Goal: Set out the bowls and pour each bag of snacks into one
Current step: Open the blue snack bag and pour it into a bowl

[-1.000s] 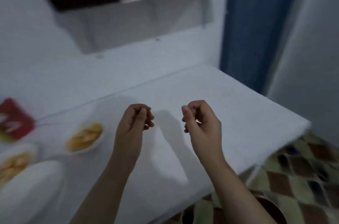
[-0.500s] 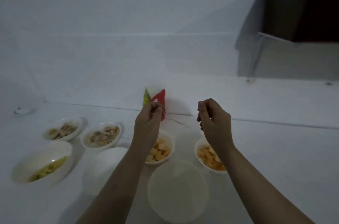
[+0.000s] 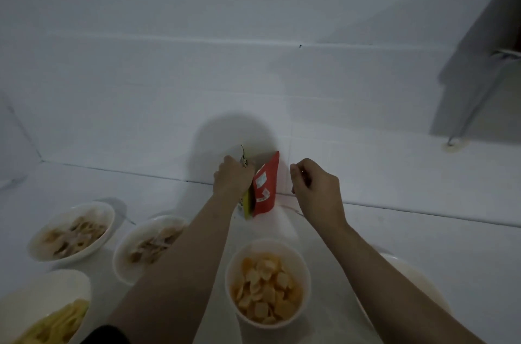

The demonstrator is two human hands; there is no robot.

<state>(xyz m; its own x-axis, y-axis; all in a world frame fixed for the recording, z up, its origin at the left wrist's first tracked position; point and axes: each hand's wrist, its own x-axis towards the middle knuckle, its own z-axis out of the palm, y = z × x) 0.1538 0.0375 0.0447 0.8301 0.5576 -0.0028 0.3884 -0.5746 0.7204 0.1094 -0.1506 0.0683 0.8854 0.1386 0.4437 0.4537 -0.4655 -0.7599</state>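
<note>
The red snack bag looks like smooth plastic film with a faint sheen, and the yellow bag beside it the same. The white bowls, such as the chip bowl, have a smooth, glazed look. The white counter and wall look smooth and matt.

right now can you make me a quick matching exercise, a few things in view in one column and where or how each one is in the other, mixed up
Things:
1. red bag
2. chip bowl
3. left hand
4. right hand

States:
a. curled, holding nothing
b. standing against the wall
c. gripping the yellow bag
d. nearest the camera, between the forearms

Pairs: 1-b, 2-d, 3-c, 4-a
</note>
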